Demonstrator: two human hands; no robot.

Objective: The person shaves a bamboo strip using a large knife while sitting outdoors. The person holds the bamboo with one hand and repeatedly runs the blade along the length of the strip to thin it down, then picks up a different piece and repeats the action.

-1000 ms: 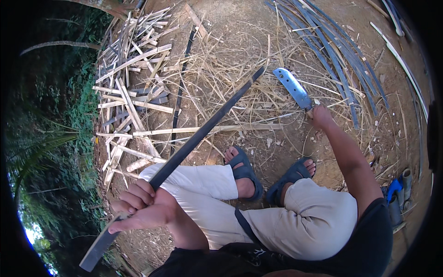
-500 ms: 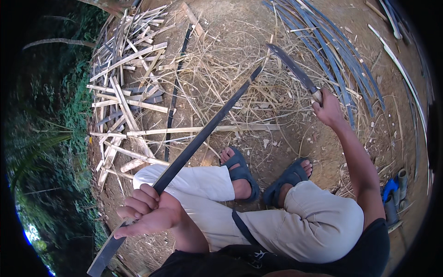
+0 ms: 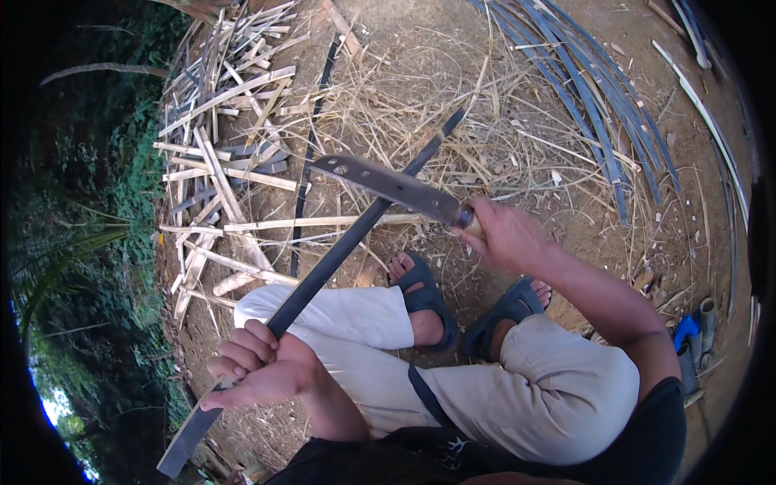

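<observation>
- Gripping the dark bamboo strip [image 3: 323,270] near its lower end, the left hand [image 3: 275,373] has its fingers curled around it; a short tail sticks out past the hand.
- The strip slants up across the left trouser leg [image 3: 360,315] and out in front; it looks light and fairly stiff, with some spring over its length. Its dark face is probably smooth and slightly slippery, its pale edges perhaps splintery, so the lower end seems the safest hold, well back from the machete [image 3: 390,188].
- The right hand [image 3: 511,236] is closed on the machete's handle; the holed blade crosses over the strip, touching or not I cannot tell. It looks rigid and the heavier of the two, best held by the handle alone.
- Farther off, thin shavings [image 3: 368,117] litter the ground [image 3: 404,20]; they look light and bendy.
</observation>
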